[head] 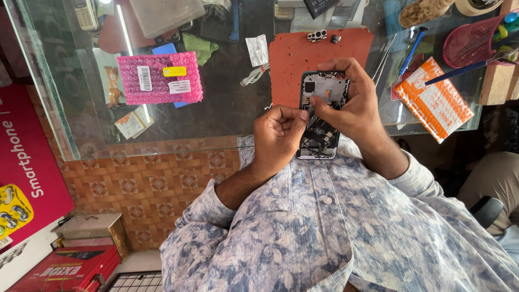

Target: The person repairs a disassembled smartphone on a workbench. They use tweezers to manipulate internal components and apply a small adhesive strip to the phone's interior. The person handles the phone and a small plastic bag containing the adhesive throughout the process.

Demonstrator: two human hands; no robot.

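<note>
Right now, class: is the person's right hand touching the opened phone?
Touching. The head view shows the right hand wrapped around the opened phone, fingers over its top edge and thumb pressed on its exposed insides.

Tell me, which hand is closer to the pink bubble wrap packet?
The left hand. It grips the opened phone on the side nearer the pink packet. The right hand holds the phone's far side, farther from the packet.
</note>
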